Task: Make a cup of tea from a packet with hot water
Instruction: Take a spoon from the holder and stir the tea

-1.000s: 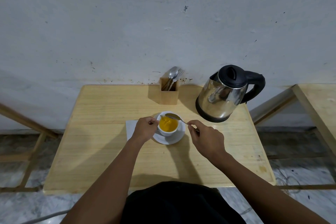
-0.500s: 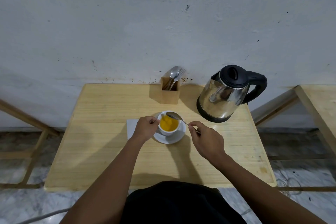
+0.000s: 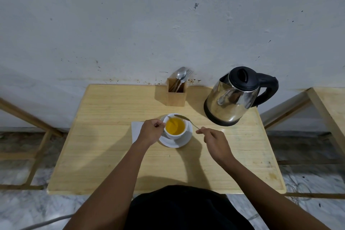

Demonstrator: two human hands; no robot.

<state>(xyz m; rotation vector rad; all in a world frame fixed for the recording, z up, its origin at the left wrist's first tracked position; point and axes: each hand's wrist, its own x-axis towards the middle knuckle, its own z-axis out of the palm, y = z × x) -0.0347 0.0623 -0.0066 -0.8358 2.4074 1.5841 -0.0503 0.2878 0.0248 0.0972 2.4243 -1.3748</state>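
Note:
A white cup (image 3: pixel 175 132) of yellow-orange tea stands on a white saucer (image 3: pixel 179 141) in the middle of the wooden table (image 3: pixel 104 145). My left hand (image 3: pixel 151 131) is closed on the cup's handle at its left side. My right hand (image 3: pixel 214 141) pinches the handle of a metal spoon (image 3: pixel 184 118), whose bowl hovers over the cup's far rim, clear of the tea. A white paper packet (image 3: pixel 136 129) lies flat under my left hand, partly hidden.
A steel electric kettle (image 3: pixel 234 97) with a black lid and handle stands at the back right. A wooden cutlery holder (image 3: pixel 176 93) with spoons and a fork is against the wall. Another wooden table (image 3: pixel 332 106) stands to the right.
The spoon stays above the cup, with my right hand shifted slightly right and back. My left hand keeps hold of the cup handle.

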